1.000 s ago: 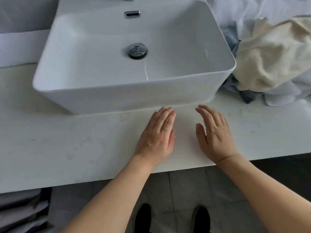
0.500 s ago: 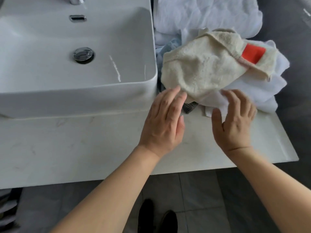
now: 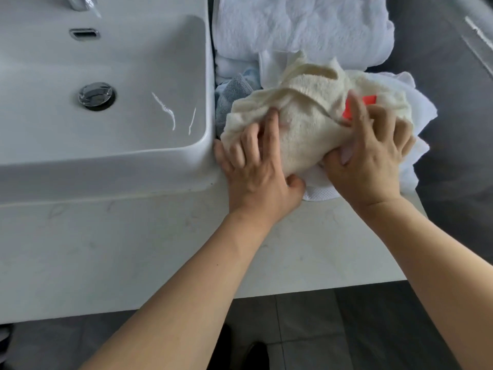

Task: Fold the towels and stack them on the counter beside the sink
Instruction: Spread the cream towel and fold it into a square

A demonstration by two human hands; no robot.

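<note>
Both hands, left (image 3: 257,169) & right (image 3: 369,161), now w/ grip round cream towel (image 3: 306,124), no longer hovering

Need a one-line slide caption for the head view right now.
Both hands, left and right, grip the cream towel atop the unfolded pile beside the sink.

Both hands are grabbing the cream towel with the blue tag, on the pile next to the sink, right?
Almost. The tag is red-orange, not blue; the head view shows it. Both the left hand and right hand do grip the cream towel, on the pile beside the sink.
</note>
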